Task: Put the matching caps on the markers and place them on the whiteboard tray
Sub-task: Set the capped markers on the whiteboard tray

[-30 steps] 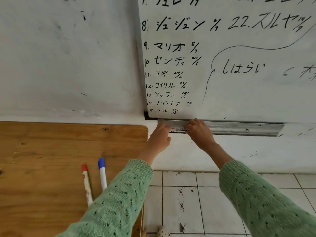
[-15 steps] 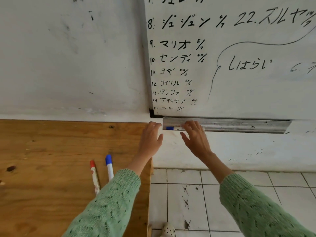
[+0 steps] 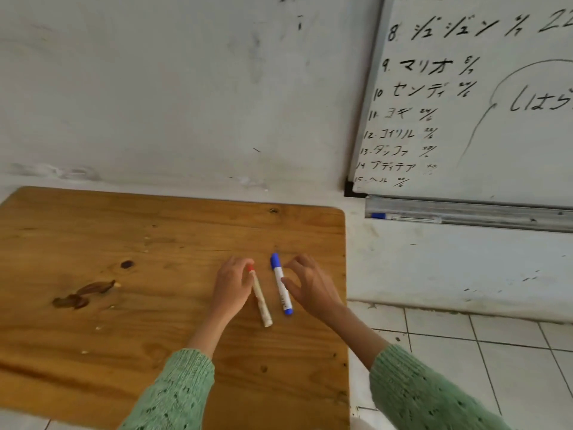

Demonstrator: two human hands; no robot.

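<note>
Seen from a head camera looking down at a wooden table (image 3: 124, 243) set against a white wall. Near the table's right edge, 2 capped markers lying side by side, just apart: a white marker with a red cap (image 3: 259, 294) and, between it and the table's right edge, a white marker with a blue cap (image 3: 281, 288). Both long axes running roughly front to back across the table, caps pointing toward the wall, tails angled slightly toward the table's right edge. Left hand (image 3: 232, 287) in a green knitted sleeve, fingers curled at the red cap, touching it or nearly so; a closed grip not confirmed. Right hand (image 3: 310, 290) spread and empty, hovering just beside the blue-capped marker, thumb close to its barrel. Beyond the table's right edge, on the wall, a whiteboard with handwritten black characters (image 3: 465, 103) and under it a grey metal tray (image 3: 496, 217) already holding 1 blue-capped marker (image 3: 403, 216). Likely risks: round barrels rolling off the table's nearby right edge if nudged during pickup; a loosely seated cap popping off if lifted by the cap alone.
</note>
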